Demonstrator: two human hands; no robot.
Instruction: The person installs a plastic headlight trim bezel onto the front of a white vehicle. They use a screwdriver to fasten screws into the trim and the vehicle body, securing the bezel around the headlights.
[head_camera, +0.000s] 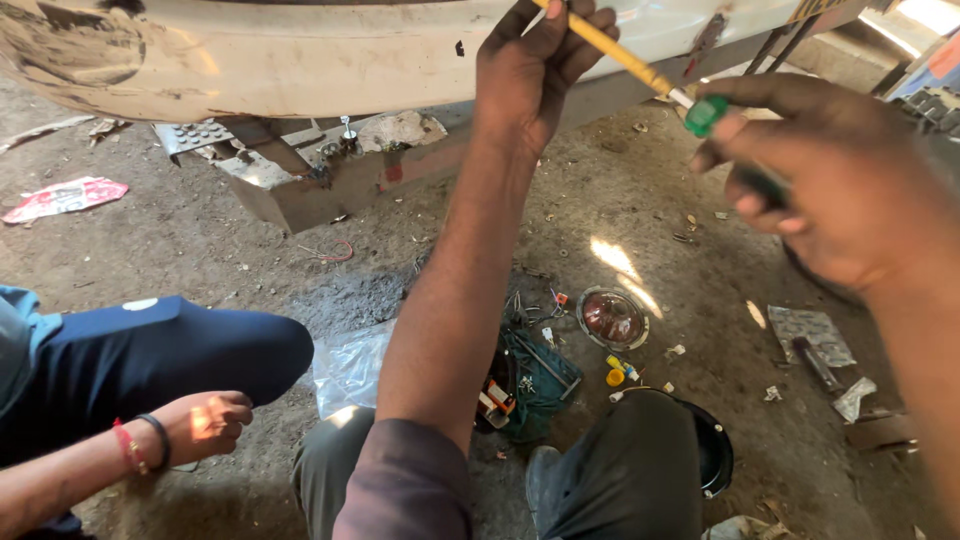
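At twelve o'clock, up against the underside of the pale, scuffed vehicle body (300, 60), the left hand (540, 70) pinches a thin yellow sleeved wire (610, 45) between thumb and fingers, its grip pressed together around it. That wire runs down toward two o'clock, where its bare metal end meets the green-handled screwdriver (707, 115) that the right hand (830, 180) holds, fingers curled shut around the handle (the shaft is mostly hidden behind the hand).

As far as the view shows, the work sits somewhere in its middle: the wire is out and held taut, the tool is at its tip, but nothing is fastened to the body yet, and whether the end has been stripped or joined I cannot tell.

Below, at about five o'clock on the dirt floor (200, 240), a round reddish lamp lens (612, 318) lies loose and unmounted, with small yellow connectors (618, 370) just beside it and a dark green tool pouch (530, 380) at six o'clock. A clear plastic bag (350, 365) lies near the pouch, and a black round housing (712, 450) rests by the person's knee. These loose parts suggest that fitting remains.

At eight o'clock a co-worker's hand (210, 425), wearing a red thread and a dark band, rests idle on a knee.
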